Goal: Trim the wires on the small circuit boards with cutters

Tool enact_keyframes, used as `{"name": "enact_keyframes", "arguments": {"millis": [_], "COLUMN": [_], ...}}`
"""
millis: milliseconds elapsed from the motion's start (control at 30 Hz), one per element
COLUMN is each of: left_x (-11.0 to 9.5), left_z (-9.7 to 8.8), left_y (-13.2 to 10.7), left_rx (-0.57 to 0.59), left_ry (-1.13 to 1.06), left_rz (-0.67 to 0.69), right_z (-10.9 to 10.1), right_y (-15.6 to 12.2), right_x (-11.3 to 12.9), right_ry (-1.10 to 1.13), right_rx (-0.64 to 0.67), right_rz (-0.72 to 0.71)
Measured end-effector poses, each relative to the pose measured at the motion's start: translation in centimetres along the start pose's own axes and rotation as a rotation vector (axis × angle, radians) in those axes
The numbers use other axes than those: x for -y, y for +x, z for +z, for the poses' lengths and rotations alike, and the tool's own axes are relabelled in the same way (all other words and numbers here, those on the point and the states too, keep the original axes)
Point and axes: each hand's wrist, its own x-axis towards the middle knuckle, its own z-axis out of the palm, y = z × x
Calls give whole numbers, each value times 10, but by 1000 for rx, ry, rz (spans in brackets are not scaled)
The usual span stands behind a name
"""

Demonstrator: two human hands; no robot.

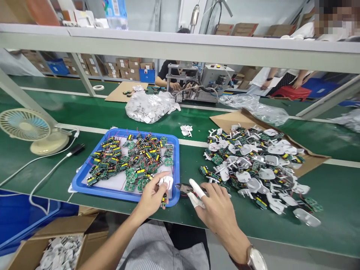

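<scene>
My left hand (153, 197) is closed on a white plug shell (166, 182) with a small circuit board hanging under it, just over the near right corner of the blue tray (84, 180). My right hand (218, 210), with white finger cots on two fingers, grips small cutting pliers (184, 188) whose tip points left toward the plug shell. The tray holds several green circuit boards (132, 159) with red wires. To the right lies a pile of white plug shells joined to boards (253, 168).
A small desk fan (28, 127) and its cables stand at the left. A clear bag of white parts (150, 107) lies farther back. Cardboard (309, 159) lies under the right pile. A box of white shells (56, 251) sits below the bench. Other people work at a machine (202, 84) beyond.
</scene>
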Motion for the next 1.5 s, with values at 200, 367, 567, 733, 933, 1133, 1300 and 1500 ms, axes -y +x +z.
{"name": "enact_keyframes", "arguments": {"millis": [200,367,567,733,933,1133,1300,1500], "left_x": [9,13,15,20,27,30,26,23], "left_z": [7,9,10,8,5,3,3,5], "left_y": [4,6,5,7,7,8,9,9], "left_rx": [-35,-58,-76,-76,-78,-19,-3,-2], "left_ry": [-4,-3,66,106,202,168,107,137], "left_rz": [-31,-23,-53,-42,9,22,9,-15], "right_z": [-2,-1,-3,-4,-3,10,16,17], "right_y": [2,6,12,18,20,19,13,11], "right_x": [1,4,5,3,2,-10,-17,-16], "right_ry": [-54,-116,-142,-135,-134,-98,-114,-116], "right_rx": [29,51,111,136,166,180,146,153], "right_rz": [-18,-49,-64,-77,-92,-164,-241,-204]}}
